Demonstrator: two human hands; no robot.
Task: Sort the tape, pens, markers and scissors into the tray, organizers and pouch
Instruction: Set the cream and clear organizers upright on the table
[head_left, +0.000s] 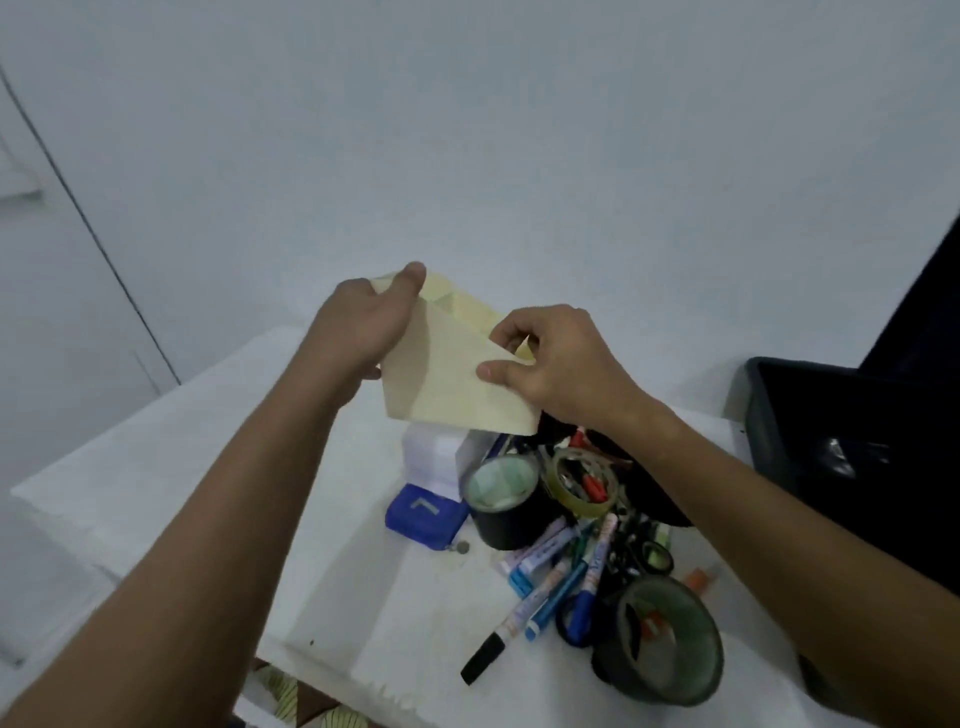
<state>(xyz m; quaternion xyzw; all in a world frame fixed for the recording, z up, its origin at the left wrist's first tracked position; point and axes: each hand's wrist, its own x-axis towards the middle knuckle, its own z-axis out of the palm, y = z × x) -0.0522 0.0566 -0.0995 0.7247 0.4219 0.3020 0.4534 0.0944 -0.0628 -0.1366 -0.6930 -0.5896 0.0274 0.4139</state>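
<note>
Two hands, the left hand (358, 332) and the right hand (550, 358), each pinch an upper edge of a pale cream organizer (447, 384) held aloft at frame centre, above the white counter (208, 467). Its flat, unbending walls suggest a light, stiff and smooth box, best gripped at opposite rims as here. Tape rolls (506, 499) and markers (550, 577) lie unsorted at lower right.

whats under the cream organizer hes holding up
Both hands, left hand and right hand, hold the cream organizer in the air. Directly beneath sits a clear plastic box on the white table. The organizer's lower edge hides the box's far side.
</note>
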